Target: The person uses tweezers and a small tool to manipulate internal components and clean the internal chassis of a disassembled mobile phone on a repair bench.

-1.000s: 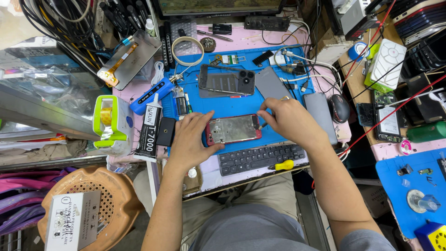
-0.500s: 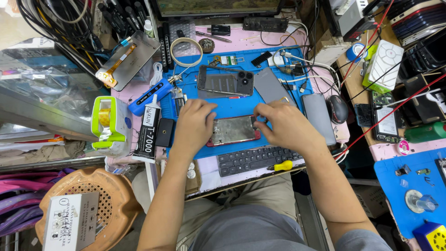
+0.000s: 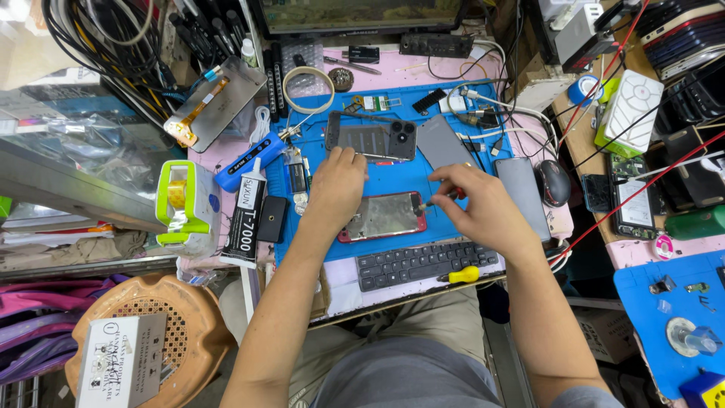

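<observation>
Opened red-framed phone (image 3: 383,217): flat on the blue mat (image 3: 453,189), centre of the surface, just far of the small black keyboard (image 3: 427,264).
Left hand (image 3: 337,189): palm down, fingers resting on the phone's left far edge; grip not closed around it.
Right hand (image 3: 477,204): grip pinched on a red-handled screwdriver (image 3: 442,200), tip at the phone's right end.
Dark phone back (image 3: 371,139): far of the hands.
Yellow-handled screwdriver (image 3: 461,275): near right, on the keyboard's end.
Black glue tube (image 3: 245,223): left.

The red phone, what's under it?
The red phone lies on a blue mat. The left hand covers its left end, so whatever lies beneath there stays hidden.
</observation>
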